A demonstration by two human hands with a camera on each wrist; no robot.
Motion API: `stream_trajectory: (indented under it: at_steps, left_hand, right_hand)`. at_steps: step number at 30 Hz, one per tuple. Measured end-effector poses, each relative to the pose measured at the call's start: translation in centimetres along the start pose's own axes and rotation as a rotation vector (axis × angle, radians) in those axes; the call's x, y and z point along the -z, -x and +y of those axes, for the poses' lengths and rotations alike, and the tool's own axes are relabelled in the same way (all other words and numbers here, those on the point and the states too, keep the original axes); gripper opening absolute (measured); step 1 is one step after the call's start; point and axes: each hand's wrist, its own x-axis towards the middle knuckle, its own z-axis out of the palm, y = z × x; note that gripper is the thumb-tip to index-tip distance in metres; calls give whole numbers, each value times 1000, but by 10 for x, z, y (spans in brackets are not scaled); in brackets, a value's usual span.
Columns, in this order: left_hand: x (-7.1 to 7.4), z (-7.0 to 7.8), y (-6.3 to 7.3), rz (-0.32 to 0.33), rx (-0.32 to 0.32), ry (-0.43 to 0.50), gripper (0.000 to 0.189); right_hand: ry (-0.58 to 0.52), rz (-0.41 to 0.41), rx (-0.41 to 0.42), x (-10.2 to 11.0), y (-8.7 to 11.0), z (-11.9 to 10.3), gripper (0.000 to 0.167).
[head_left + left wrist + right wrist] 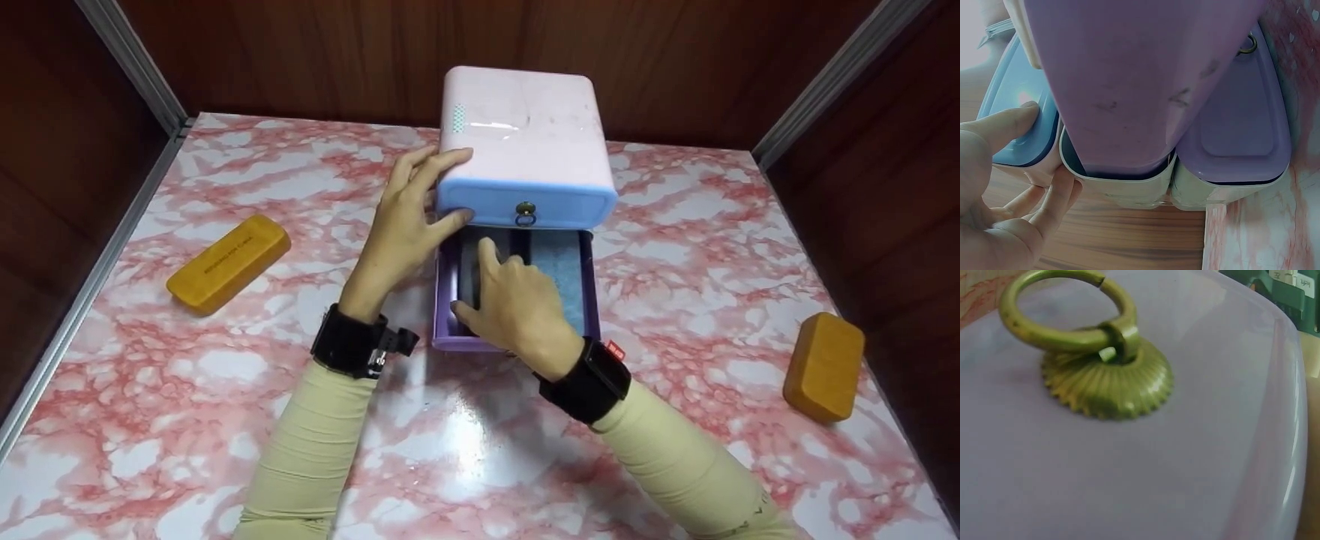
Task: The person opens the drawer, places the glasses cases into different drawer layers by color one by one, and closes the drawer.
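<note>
- Well left of the left fingers, a yellow case (229, 264) lies slanting on the marbled table (232, 364); no hand touches it, and it seems put aside to leave working room.
- The left hand (405, 214) rests at the front left corner of the pink cabinet (521, 124). Its fingers are spread apart: the thumb touches the blue drawer (566, 206), the others reach the side and top edge. I judge that this steadies the cabinet.
- Below the left thumb, the purple middle drawer (465, 343) is pulled out toward the person, probably to give the right hand entry. Under it, the left wrist view shows a closed bottom drawer (1235, 107).
- The right hand (521, 304) is at the middle drawer, over its left part. The index finger is stretched forward, the thumb apart; the other fingers are bent and partly hidden, so I cannot tell if they hold anything.
- Below these fingers, a brass ring (1067, 340) hangs on the drawer's front.
- Just right of them, a light blue surface (559, 281) shows inside.
- Far right of them lies a second yellow case (825, 367), untouched.
</note>
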Motion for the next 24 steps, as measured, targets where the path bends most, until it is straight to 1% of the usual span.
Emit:
stream_trajectory:
  at_steps: [5,8,12,15,17,20,24]
  left_hand:
    - [0,0,0,-6,15,1,65]
    - [0,0,0,-3,2,-10,65]
    - [1,-1,0,3,-21,-22,65]
    - [1,0,-1,0,-19,-12,65]
    - [1,0,-1,-5,-14,-3,65]
    - [1,0,-1,-8,-9,-7,65]
    - [1,-1,0,-11,-1,-19,65]
  right_hand:
    - [-36,14,10,1,5,4,81]
    - [-58,60,48,5,10,8,73]
    - [-112,180,150,9,19,18,55]
    - [-182,241,241,10,24,28,48]
    - [-240,250,298,12,28,34,46]
    - [-330,261,361,13,34,43,42]
    - [-435,285,423,12,43,55,35]
